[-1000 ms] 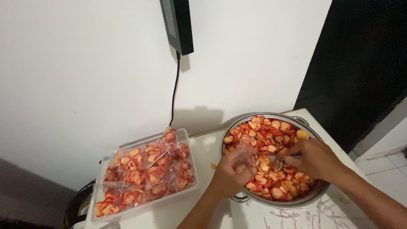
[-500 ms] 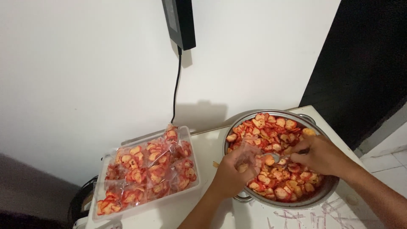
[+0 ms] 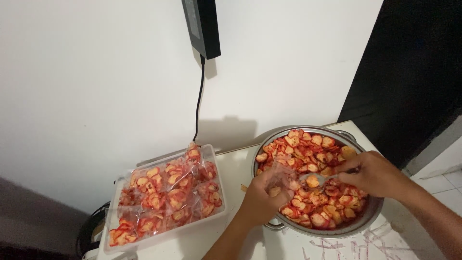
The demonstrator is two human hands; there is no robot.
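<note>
A large metal pot (image 3: 362, 224) on the white table is full of red-orange chips (image 3: 308, 149). My left hand (image 3: 262, 200) holds a small clear plastic bag (image 3: 278, 174) open at the pot's near-left rim. My right hand (image 3: 373, 173) grips a metal spoon (image 3: 320, 177) with a few chips on it, its bowl pointing at the bag's mouth. To the left, a clear plastic tray (image 3: 211, 156) holds several filled bags of the same chips (image 3: 166, 197).
A black box (image 3: 202, 26) hangs on the white wall with a black cable (image 3: 198, 103) running down behind the table. A dark doorway (image 3: 409, 82) lies at right. The white table (image 3: 231, 166) ends near the floor tiles at far right.
The spoon in my right hand has come left toward the bag that my left hand holds. The view has shifted slightly; pot and tray stay put.
</note>
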